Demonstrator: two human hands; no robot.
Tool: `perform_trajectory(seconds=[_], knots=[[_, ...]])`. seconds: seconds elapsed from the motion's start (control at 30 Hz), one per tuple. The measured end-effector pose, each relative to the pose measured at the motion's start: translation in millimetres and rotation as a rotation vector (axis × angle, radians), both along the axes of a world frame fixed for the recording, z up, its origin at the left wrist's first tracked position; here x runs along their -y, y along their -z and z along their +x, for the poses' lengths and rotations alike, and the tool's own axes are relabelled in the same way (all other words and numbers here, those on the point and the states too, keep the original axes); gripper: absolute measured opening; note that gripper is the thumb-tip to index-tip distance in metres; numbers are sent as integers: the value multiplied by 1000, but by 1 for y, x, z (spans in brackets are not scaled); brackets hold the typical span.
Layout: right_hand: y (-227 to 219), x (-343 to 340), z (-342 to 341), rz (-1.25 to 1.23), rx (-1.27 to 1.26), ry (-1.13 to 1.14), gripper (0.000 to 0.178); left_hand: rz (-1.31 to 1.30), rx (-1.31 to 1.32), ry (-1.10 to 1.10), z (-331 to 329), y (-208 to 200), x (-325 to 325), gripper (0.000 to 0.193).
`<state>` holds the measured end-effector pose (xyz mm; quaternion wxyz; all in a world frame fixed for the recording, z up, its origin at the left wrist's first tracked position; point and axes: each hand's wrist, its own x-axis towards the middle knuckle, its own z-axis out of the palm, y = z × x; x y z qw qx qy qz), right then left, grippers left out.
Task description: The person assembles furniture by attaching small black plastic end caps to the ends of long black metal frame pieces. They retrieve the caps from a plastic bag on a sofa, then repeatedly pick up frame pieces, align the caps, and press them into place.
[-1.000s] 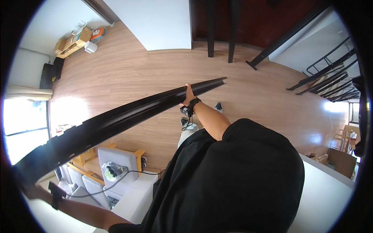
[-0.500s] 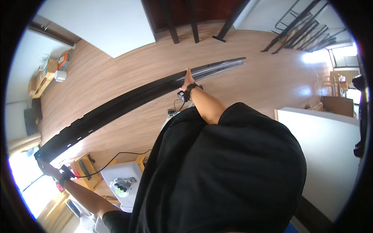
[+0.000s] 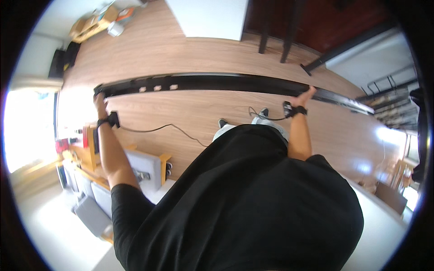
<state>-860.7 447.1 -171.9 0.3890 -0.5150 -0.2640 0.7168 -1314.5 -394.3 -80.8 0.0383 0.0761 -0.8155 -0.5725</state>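
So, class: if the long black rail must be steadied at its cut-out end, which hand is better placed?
The left hand. It grips the rail right at the end by the square cut-outs, while the right hand holds it further along, well short of the other end.

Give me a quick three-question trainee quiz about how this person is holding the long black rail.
1. True or false: the long black metal rail lies flat on the wooden floor.
2. Which hand grips the rail at its very end? A) left hand B) right hand
3. Fill in: both wrists wear a black ____.

Key
1. False; both hands hold it up above the floor.
2. A; the rail runs on past the right hand.
3. Strap, with a thin cable trailing from it.
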Motion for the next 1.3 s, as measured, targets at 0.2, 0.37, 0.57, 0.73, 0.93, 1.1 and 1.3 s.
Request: perform_trajectory(seconds=[0.2, 0.37, 0.57, 0.73, 0.93, 1.1, 1.3], knots=[[-41, 0, 7, 51, -140, 148, 62, 104, 96, -233, 77, 4, -71, 42], [-79, -2, 9, 84, -190, 187, 64, 264, 196, -301, 106, 27, -82, 37], [-132, 26, -4, 183, -257, 85, 65, 429, 253, -68, 125, 104, -39, 40], [-170, 37, -17, 296, -347, 59, 60, 363, 604, -252, 164, 153, -37, 84], [-217, 66, -32, 497, -681, -343, 68, 416, 653, -135, 218, 165, -51, 62], [-265, 108, -59, 592, -944, -615, 82, 340, 783, 4, 269, 146, -49, 48], [-320, 170, -76, 748, -869, -847, 98, 45, 604, 151, 283, 58, -66, 47]])
